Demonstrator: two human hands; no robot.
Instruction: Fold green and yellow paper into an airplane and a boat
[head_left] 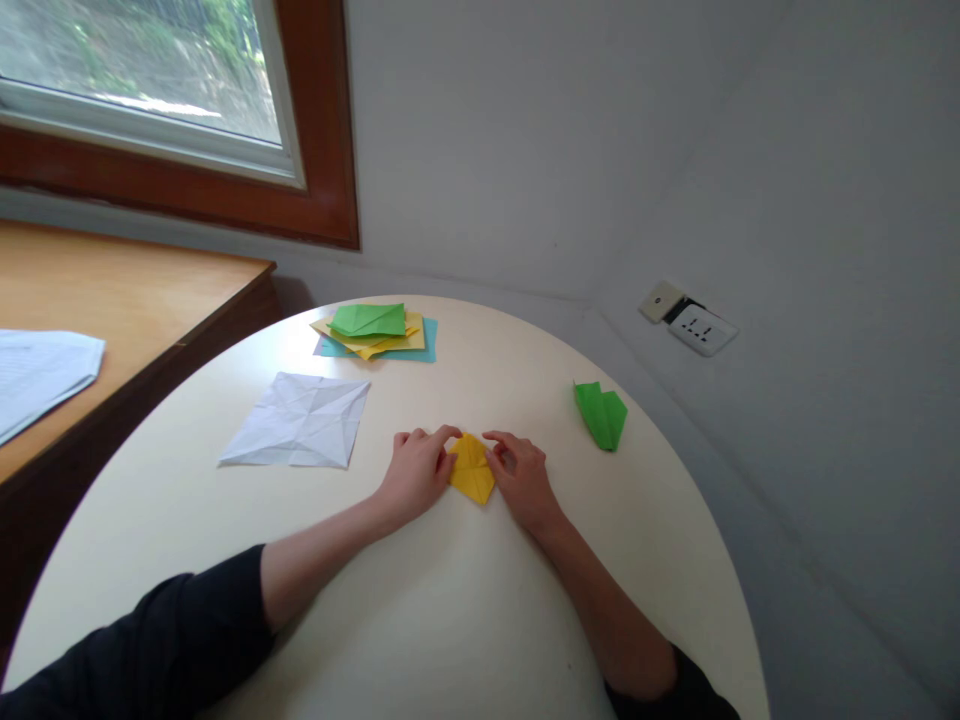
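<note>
- A round, pale table [450,620] stands before me by a white wall [480,140], a wooden desk [150,270] at far left.
- A creased white sheet [300,425] lies left, a stack of coloured paper [375,330] beyond it.
- My left hand [416,468] is half curled, thumb and forefinger at the left edge of the yellow folded paper [472,470]; I can't tell whether they pinch it.
- The yellow folded paper lies between my hands.
- My right hand [526,480] curls loosely at its right edge, finger and thumb parted; its hold is unclear.
- Well right lies a green folded paper [601,415].
</note>
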